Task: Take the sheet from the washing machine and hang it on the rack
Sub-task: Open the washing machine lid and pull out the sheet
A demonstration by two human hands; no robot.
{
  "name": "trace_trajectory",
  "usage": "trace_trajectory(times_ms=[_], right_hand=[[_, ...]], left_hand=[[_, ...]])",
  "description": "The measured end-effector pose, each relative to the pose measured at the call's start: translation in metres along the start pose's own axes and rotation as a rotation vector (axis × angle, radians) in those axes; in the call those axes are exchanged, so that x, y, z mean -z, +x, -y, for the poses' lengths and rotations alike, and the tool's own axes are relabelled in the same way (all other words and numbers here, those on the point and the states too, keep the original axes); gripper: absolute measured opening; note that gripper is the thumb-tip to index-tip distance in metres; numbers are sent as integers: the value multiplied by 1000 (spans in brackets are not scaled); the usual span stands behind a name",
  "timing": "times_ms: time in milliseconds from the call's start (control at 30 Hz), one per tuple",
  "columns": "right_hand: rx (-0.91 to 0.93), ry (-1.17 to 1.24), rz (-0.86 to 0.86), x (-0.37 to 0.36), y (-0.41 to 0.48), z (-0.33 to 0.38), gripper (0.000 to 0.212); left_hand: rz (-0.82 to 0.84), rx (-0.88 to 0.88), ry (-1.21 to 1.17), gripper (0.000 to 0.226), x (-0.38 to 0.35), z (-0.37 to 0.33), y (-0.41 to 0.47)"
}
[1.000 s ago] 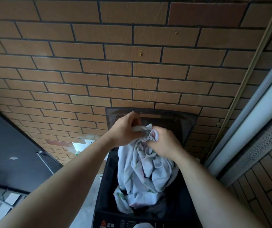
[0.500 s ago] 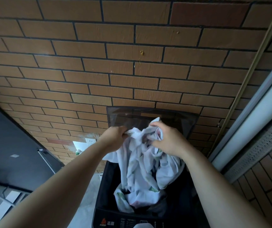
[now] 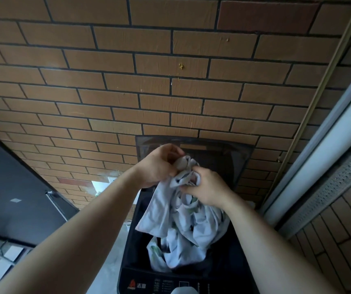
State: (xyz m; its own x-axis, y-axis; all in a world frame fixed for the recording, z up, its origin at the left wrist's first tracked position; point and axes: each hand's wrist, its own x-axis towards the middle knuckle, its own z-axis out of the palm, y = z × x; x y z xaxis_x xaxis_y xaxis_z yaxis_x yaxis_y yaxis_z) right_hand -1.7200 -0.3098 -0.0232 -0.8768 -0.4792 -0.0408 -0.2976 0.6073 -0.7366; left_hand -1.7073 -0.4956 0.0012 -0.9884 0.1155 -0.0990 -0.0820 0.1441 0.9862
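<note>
A crumpled white sheet with a faint green print hangs out of the black top-loading washing machine, whose lid stands raised against the wall. My left hand grips the bunched top of the sheet. My right hand clutches the same bunch just to its right. The sheet's lower part still lies inside the drum. No rack is in view.
A brown brick wall rises straight ahead. A dark panel stands to the left, and a grey metal frame with a perforated strip runs along the right. A control panel with a red logo is at the machine's near edge.
My hands have come back together at the top of the sheet after spreading apart half a second ago. A flap of fabric now hangs lower on the left.
</note>
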Motion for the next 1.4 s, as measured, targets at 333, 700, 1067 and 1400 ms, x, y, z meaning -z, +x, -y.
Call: trace_trajectory(times_ms=[333, 700, 1067, 1400], right_hand=[[-155, -25, -282, 12, -3, -6, 27], [-9, 15, 53, 10, -2, -2, 40], [-4, 25, -35, 6, -3, -4, 105], [16, 112, -98, 0, 3, -13, 38]], left_hand=[[111, 439, 1027, 21, 17, 46, -14], [-361, -313, 832, 19, -1, -3, -3], [-116, -216, 731, 20, -22, -33, -8], [143, -99, 122, 65, -9, -9, -13]])
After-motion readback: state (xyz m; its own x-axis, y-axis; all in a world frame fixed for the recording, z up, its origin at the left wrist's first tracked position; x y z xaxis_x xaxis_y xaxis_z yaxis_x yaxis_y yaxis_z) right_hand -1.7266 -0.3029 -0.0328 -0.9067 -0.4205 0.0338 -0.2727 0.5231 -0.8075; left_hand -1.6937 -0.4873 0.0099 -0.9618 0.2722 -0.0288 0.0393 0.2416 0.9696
